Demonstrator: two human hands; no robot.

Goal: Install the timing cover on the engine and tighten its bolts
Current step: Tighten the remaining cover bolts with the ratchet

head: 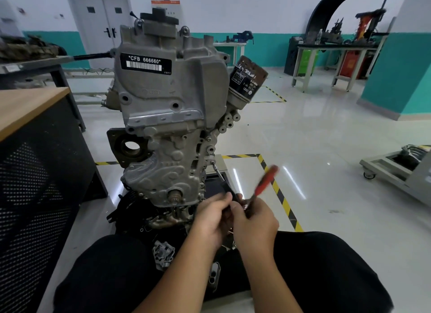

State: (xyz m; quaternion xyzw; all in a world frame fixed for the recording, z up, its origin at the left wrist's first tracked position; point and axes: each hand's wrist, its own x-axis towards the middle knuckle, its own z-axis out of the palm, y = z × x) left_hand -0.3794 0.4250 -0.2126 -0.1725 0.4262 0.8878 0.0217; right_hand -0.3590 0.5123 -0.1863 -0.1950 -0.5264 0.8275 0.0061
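Note:
The grey engine [168, 84] stands upright in front of me, with the cast timing cover [163, 170] seated on its lower front. A thin extension bar [219, 173] runs from a bolt on the cover's right edge down toward my hands. My left hand [213, 215] grips the dark lower end of that bar. My right hand [255, 221] holds the ratchet, whose red handle [265, 182] sticks up to the right and is blurred. Both hands sit just right of the crankshaft stub [175, 197].
A wood-topped cabinet with perforated black sides [35, 163] stands close on the left. An oil filter [248, 79] juts from the engine's right side. Loose metal parts [163, 254] lie on the floor between my knees. Workbenches [331, 53] line the far wall, a cart [396, 170] at right.

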